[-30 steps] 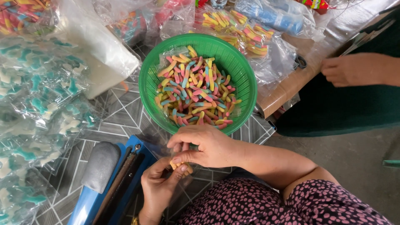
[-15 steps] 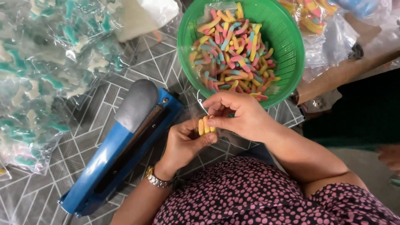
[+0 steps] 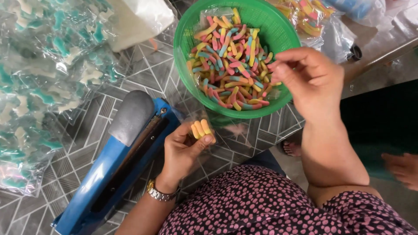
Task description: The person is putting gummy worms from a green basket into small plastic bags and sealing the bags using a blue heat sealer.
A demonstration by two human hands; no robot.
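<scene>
1. Left of your left hand (image 3: 185, 150) lies a blue heat sealer with a grey handle (image 3: 117, 161) on the grey patterned tabletop (image 3: 87, 113). Clear bags of teal and white candies (image 3: 43, 78) lie beyond it.
2. A round green plastic basket of multicoloured gummy worms (image 3: 237, 56) sits under your right hand (image 3: 307, 80), between your hands and more bagged candies (image 3: 318, 21).
3. Half a second ago both hands met at the small bag; now your right hand has lifted to the basket rim, fingers pinched loosely, grasping nothing visible.
4. Your left hand pinches a small clear bag holding three yellow-orange gummy worms (image 3: 200, 128), their long axes pointing away from you, tilted slightly left.
</scene>
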